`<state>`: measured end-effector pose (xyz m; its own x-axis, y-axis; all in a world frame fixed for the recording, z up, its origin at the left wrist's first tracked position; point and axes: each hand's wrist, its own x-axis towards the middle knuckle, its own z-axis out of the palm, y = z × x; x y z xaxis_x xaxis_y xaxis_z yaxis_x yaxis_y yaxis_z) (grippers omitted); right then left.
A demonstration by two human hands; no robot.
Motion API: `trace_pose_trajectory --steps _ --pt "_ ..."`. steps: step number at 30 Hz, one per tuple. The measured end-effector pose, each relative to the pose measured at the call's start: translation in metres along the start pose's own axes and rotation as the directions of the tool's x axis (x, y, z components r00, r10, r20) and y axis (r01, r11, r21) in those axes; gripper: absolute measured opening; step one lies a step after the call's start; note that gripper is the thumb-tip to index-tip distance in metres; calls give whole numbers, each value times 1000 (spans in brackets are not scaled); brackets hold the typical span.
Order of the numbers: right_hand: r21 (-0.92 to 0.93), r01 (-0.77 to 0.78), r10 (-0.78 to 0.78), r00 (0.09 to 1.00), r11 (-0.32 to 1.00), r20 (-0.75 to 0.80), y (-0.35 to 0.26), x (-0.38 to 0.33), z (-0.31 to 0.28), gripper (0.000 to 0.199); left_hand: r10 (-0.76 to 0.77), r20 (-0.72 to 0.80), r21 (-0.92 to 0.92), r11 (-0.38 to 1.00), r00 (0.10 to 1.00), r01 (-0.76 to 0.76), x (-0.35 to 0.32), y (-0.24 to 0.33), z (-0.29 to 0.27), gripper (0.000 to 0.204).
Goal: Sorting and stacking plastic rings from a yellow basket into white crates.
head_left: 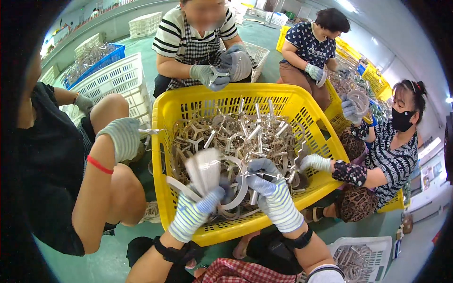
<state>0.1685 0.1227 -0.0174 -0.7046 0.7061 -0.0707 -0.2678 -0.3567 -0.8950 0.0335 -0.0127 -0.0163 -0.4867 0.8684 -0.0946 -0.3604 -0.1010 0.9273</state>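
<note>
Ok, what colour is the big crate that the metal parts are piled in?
Yellow. The crate with slotted walls shows plainly in the head view, between both gloved hands and the other workers.

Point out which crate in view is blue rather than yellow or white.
The blue crate at upper left, behind the white crates. It holds metal parts; the central big crate is yellow.

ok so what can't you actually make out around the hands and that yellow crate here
- Head view, left hand: the pale flat part it grips is motion-blurred, so its shape is unclear.
- Right hand: its gloved fingers cover most of the thin metal piece it holds.
- Yellow crate: the tangled metal parts hide its floor and how deep they lie.
- White crate, lower right: cut off by the dark fisheye rim.
</note>
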Motion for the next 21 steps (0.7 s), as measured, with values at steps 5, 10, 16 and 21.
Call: trace_pose_trajectory --steps 5,10,16,21 --pt "-10 60 -60 998 998 8 -12 7 -4 27 66 -42 -88 994 997 -70 19 9 -26 24" --pt "205 5 1 1000 979 -28 -16 16 -19 20 309 93 329 888 947 -322 24 -11 -25 25" --pt "256 -55 74 995 965 -67 -21 16 -17 23 265 275 626 681 924 -381 27 -32 -33 33" --pt "-11 9 -10 997 1000 -75 -32 14 -4 22 266 105 338 897 958 -286 28 -18 -41 25"
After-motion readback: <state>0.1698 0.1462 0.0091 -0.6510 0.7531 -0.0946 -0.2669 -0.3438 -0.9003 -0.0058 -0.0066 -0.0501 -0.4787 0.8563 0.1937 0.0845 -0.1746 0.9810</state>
